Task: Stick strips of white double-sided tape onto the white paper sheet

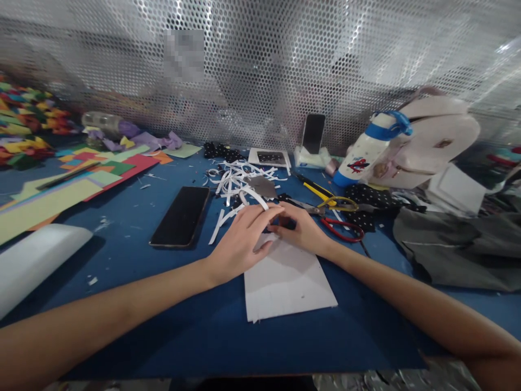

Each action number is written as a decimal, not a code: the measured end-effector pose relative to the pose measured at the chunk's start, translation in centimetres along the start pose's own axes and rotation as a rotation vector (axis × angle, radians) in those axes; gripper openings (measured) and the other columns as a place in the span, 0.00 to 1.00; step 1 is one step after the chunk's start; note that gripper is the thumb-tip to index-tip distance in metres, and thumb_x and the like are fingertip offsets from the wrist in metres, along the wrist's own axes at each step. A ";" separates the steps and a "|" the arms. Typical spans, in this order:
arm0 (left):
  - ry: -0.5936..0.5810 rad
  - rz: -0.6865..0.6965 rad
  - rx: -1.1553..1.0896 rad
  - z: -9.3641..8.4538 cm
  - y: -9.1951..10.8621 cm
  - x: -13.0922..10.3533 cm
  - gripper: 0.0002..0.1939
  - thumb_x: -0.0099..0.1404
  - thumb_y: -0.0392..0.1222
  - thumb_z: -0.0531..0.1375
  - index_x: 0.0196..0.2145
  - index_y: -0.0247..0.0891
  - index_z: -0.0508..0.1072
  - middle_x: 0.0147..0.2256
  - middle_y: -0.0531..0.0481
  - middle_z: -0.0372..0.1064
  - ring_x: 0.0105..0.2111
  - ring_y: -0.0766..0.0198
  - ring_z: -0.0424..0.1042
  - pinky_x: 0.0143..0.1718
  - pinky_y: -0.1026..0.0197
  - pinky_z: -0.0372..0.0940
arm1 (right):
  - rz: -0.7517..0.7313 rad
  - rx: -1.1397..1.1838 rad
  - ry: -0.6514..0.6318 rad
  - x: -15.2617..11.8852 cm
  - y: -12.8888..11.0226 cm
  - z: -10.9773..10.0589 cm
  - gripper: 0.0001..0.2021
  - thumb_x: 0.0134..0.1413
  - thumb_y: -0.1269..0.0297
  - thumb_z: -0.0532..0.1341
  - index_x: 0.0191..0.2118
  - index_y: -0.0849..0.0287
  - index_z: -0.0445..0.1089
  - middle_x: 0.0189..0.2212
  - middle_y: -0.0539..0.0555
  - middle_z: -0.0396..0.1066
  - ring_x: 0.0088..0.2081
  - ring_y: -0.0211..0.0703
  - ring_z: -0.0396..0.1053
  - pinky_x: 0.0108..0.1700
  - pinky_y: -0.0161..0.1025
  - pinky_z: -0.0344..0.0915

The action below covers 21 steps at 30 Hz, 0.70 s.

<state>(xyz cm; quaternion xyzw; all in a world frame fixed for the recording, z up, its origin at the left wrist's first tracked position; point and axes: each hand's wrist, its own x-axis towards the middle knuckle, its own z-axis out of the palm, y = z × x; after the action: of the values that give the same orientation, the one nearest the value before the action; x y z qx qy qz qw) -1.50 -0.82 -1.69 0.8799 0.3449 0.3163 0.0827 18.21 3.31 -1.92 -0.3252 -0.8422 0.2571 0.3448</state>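
Observation:
My left hand (244, 236) reaches over the upper part of a white rectangular card (291, 282), fingers bent together and thumb apart below them. My right hand (301, 228) meets it from the right, fingers curled, the fingertips of both close together. Something small and dark shows between them, but what they pinch is hidden. A curled white paper strip (255, 196) rises just behind the left fingers. Beyond the hands lies a tangle of white paper strips (232, 176) with a grey scrap (262, 186). Scissors with a red and a yellow handle loop (344, 231) lie beside my right hand.
A black phone (179, 217) lies left of the hands; another phone (313, 133) stands upright behind. Coloured paper sheets (97, 176) and a white roll (40, 260) are left. To the right are a yellow cutter (317, 190), bottle (364, 149), pale bag (437, 136) and dark cloth (459, 250).

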 end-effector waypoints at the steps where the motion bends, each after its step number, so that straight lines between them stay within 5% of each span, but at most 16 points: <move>1: 0.015 -0.016 -0.015 -0.1 0.0 0.0 0.30 0.65 0.36 0.58 0.62 0.43 0.52 0.58 0.42 0.58 0.59 0.51 0.56 0.59 0.48 0.56 | -0.035 0.025 0.002 0.0 -0.3 -0.2 0.02 0.56 0.68 0.62 0.36 0.58 0.70 0.35 0.52 0.68 0.36 0.40 0.66 0.39 0.37 0.63; 5: 0.062 -0.027 -0.056 -0.1 -0.2 0.1 0.30 0.64 0.34 0.59 0.61 0.43 0.54 0.58 0.43 0.59 0.59 0.53 0.57 0.59 0.48 0.57 | -0.055 0.090 -0.045 -0.1 -2.1 -0.9 0.04 0.58 0.68 0.61 0.31 0.58 0.70 0.34 0.52 0.69 0.41 0.42 0.66 0.46 0.41 0.62; 10: 0.131 0.053 -0.078 -0.1 -0.5 0.2 0.18 0.67 0.35 0.58 0.53 0.43 0.65 0.57 0.46 0.63 0.57 0.56 0.62 0.59 0.45 0.55 | 0.175 0.292 -0.233 -0.4 -3.9 -2.6 0.12 0.59 0.61 0.60 0.28 0.60 0.74 0.25 0.49 0.66 0.28 0.35 0.63 0.32 0.34 0.61; 16: 0.267 0.014 -0.177 -0.8 -0.9 0.3 0.16 0.69 0.32 0.53 0.51 0.44 0.71 0.53 0.48 0.70 0.54 0.59 0.67 0.58 0.46 0.59 | 0.493 0.714 -0.561 -0.4 -3.1 -4.0 0.15 0.62 0.55 0.58 0.45 0.58 0.76 0.33 0.54 0.75 0.23 0.31 0.61 0.25 0.31 0.59; 21: 0.296 -0.015 -0.210 -1.1 -1.0 0.3 0.14 0.71 0.36 0.53 0.51 0.45 0.72 0.52 0.49 0.71 0.53 0.60 0.68 0.60 0.45 0.57 | 0.613 0.938 -0.425 -0.1 -1.7 -3.8 0.17 0.62 0.55 0.59 0.49 0.58 0.75 0.34 0.53 0.73 0.22 0.28 0.58 0.22 0.28 0.55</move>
<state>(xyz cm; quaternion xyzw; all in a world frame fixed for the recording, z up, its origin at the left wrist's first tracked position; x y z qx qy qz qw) -2.55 0.09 -1.06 0.8075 0.3251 0.4761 0.1248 20.46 2.91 1.52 -0.3078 -0.5571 0.7487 0.1856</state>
